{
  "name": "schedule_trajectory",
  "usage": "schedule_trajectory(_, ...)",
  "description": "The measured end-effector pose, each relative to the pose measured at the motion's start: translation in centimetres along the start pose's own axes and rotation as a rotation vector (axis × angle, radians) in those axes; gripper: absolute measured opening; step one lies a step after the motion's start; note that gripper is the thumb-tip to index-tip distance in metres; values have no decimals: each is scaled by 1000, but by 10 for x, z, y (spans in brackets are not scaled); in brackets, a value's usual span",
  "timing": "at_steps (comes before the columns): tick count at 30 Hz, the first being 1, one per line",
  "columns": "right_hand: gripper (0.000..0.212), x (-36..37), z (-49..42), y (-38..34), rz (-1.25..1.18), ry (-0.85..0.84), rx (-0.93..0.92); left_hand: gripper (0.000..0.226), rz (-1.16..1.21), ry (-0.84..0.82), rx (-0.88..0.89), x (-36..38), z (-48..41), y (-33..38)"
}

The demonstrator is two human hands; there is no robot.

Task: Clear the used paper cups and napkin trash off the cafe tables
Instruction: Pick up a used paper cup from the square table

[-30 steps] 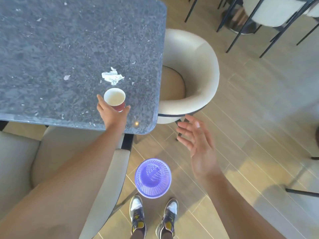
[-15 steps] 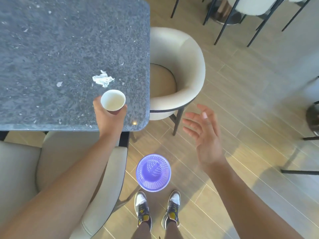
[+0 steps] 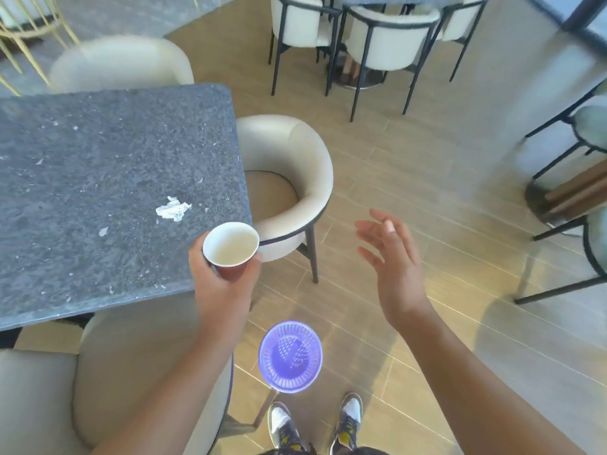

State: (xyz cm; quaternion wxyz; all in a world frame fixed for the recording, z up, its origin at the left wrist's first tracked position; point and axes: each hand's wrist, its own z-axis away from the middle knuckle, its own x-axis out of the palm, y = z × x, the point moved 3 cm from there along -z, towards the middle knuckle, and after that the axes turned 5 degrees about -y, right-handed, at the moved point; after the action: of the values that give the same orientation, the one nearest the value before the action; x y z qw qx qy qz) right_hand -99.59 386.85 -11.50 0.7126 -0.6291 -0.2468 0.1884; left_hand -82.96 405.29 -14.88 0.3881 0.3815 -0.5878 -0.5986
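Note:
My left hand [image 3: 219,284] grips a red paper cup [image 3: 231,249] with a white inside, held upright off the near right corner of the dark stone table [image 3: 98,178]. A crumpled white napkin [image 3: 173,209] lies on the table just beyond the cup, and a small paper scrap [image 3: 103,231] lies to its left. My right hand [image 3: 392,261] hovers over the floor to the right, fingers spread, holding nothing. A purple perforated bin [image 3: 290,356] stands on the floor below and between my hands, in front of my shoes.
A cream tub chair [image 3: 295,178] sits at the table's right side, another [image 3: 124,372] at the near side under my left arm, a third [image 3: 121,62] at the far side. Black-legged chairs [image 3: 391,44] stand at the back and stools [image 3: 591,244] at the right on the wood floor.
My left hand has lifted the cup off the table and brought it right, past the table's corner. The view has pulled back and up; my right hand stays open.

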Motion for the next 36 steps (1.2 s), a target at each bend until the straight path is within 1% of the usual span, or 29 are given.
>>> schedule_trajectory(3,54,-32,20,-21,-1,83,-49,64,28,-109,54,40,15,23)
schedule_trajectory(9,52,-120,75,-58,-23,300,-149,70,68,-408,98,134,70,57)
schedule_trajectory(16,55,-234,180,-89,-11,592,-244,76,94,-747,77,230,180,83)
schedule_trajectory(19,56,-280,238,-97,-8,706,-268,74,116,-888,74,263,241,93)
schedule_trajectory(24,59,-342,340,-104,37,882,-299,70,168,-1093,82,301,348,111)
schedule_trajectory(28,46,-377,429,-104,36,1055,-324,75,174,-1306,82,322,435,119)
schedule_trajectory(31,44,-392,490,-102,37,1197,-344,75,155,-1456,113,334,489,122)
schedule_trajectory(36,53,-394,576,-96,3,1439,-393,72,134,-1695,184,345,569,122)
